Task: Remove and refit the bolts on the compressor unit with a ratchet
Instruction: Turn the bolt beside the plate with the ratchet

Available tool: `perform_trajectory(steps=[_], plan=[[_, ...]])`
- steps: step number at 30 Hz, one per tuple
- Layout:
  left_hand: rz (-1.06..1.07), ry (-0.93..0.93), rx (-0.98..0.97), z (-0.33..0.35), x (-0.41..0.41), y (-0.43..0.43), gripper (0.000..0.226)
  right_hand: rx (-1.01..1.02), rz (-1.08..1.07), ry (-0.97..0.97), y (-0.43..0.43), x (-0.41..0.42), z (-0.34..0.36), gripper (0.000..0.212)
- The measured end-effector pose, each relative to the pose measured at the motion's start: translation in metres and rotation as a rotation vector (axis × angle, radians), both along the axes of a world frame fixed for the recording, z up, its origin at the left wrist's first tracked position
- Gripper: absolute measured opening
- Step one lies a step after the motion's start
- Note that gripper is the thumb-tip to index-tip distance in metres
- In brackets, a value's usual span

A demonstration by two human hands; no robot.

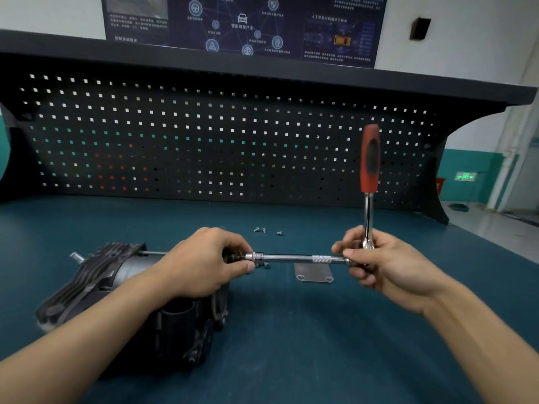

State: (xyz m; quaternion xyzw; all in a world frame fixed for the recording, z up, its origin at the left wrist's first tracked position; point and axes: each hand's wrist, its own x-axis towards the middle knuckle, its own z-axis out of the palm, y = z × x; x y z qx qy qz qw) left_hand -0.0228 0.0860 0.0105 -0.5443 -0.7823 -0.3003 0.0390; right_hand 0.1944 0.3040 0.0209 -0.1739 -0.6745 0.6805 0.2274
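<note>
A teal-green mat covers the workbench (291, 330). Behind it stands a black pegboard panel (204, 135) of square holes under a dark shelf. A dark blue poster (242, 21) hangs on the white wall, and a green exit sign (465, 176) glows far right. Three small silver bolts (264, 230) lie loose on the mat behind the hands; others under the bar are too blurred to count. One grey metal plate (313, 272) with two visible holes lies flat. One black finned compressor unit (116, 275) sits at the left. The left hand (204, 263) pinches the socket end of a chrome extension bar (294, 258), held level at the unit's right end. The right hand (379, 260) curls round the head of the red-handled chrome ratchet (369, 158), handle upright.
</note>
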Motion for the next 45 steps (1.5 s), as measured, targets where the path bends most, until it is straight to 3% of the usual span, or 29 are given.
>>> perform_trajectory(steps=[6,15,22,30,39,45], plan=[[0.022,0.038,-0.032,0.0007,0.0011,-0.0003,0.014,0.157,0.032,0.020,-0.0017,0.0027,0.0005,0.052],[0.023,0.056,-0.143,0.0041,0.0028,0.0002,0.027,0.163,0.034,0.014,-0.0011,0.0022,-0.0010,0.052],[0.026,0.003,-0.126,0.0044,0.0036,0.0013,0.032,0.012,-0.019,-0.050,-0.0002,-0.0008,-0.0003,0.048],[0.004,-0.019,-0.093,0.0056,0.0050,0.0002,0.027,-0.219,-0.043,-0.078,-0.0036,-0.0049,0.0021,0.013],[-0.018,-0.040,-0.029,0.0028,0.0032,-0.0012,0.018,-0.417,-0.007,-0.042,-0.0019,-0.0036,0.0036,0.018],[-0.019,-0.040,-0.019,0.0021,0.0030,-0.0012,0.015,-0.386,0.002,-0.074,-0.0023,-0.0040,0.0030,0.019]])
